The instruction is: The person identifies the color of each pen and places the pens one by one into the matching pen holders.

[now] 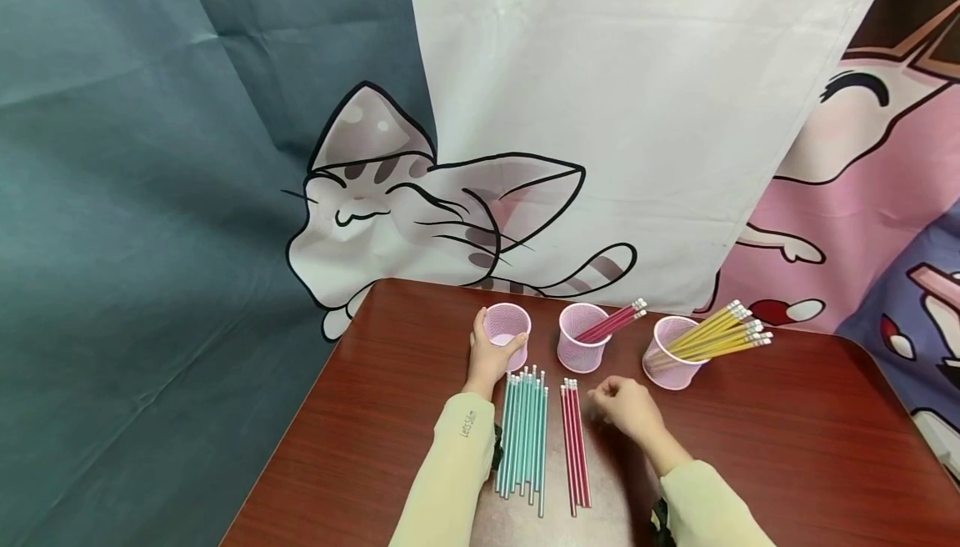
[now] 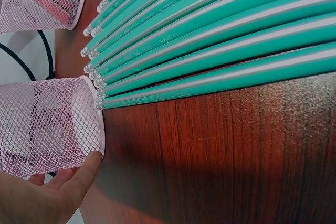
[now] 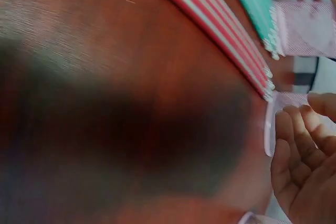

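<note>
With its fingers at one side and its thumb at the other, my left hand (image 1: pixel 491 358) holds the leftmost pink mesh pencil cup (image 1: pixel 508 323). No pencils show inside that cup, and it stands upright. In the left wrist view a fingertip touches the edge of its base (image 2: pixel 102 145). Just right of the red pencils (image 1: pixel 574 447) on the table, my right hand (image 1: pixel 626 405) is raised with loosely bent fingers and nothing visible in them. Green pencils (image 1: pixel 523 439) lie side by side between the two arms, eraser ends toward the cups.
A middle pink mesh cup (image 1: pixel 579 353) holds a few red pencils (image 1: pixel 611 322) leaning right. The right pink mesh cup (image 1: pixel 671 376) holds several yellow pencils (image 1: pixel 716 337). All stand near the back of the brown table (image 1: pixel 360 414), before a printed cloth (image 1: pixel 600 97).
</note>
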Demonstrator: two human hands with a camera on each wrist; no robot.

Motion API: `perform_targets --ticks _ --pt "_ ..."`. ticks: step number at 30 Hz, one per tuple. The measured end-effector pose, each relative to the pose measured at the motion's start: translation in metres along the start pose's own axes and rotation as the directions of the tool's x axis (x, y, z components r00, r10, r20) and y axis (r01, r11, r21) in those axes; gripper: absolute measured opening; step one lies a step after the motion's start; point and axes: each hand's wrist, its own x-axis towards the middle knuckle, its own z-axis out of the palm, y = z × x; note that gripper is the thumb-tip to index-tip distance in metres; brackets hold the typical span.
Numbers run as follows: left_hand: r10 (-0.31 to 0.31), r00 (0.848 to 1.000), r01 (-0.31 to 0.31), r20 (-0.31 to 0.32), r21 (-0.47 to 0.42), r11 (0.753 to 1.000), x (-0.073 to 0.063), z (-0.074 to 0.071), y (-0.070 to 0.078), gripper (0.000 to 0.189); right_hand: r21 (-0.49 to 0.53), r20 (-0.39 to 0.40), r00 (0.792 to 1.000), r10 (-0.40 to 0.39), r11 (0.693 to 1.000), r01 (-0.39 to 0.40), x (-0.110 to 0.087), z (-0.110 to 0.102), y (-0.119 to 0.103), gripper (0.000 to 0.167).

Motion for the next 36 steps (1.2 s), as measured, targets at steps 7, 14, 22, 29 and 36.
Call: perform_targets --ticks 7,14,22,29,36 --pt "-0.007 1.0 0.007 0.005 0.008 1.0 0.0 0.0 0.001 0.092 -0.047 0.085 0.996 0.02 0.999 -0.016 -0.012 0.024 0.013 0.025" --pt "-0.009 1.0 0.008 0.004 0.009 1.0 0.0 0.0 0.001 0.092 -0.101 0.119 0.992 0.039 0.994 -0.027 -0.012 0.029 0.015 0.031" --pt "-0.016 1.0 0.016 0.008 0.015 1.0 -0.001 -0.001 0.001 0.092 -0.179 0.122 0.99 0.069 0.983 -0.047 -0.012 0.033 0.012 0.028" --pt "-0.022 1.0 0.022 0.014 0.019 1.0 -0.002 -0.002 0.002 0.092 -0.228 0.11 0.989 0.097 0.971 -0.07 -0.011 0.036 0.012 0.029" --pt "-0.026 1.0 0.026 0.014 0.02 0.999 -0.003 -0.002 0.003 0.091 -0.224 0.101 0.991 0.087 0.973 -0.062 -0.012 0.036 0.01 0.03"
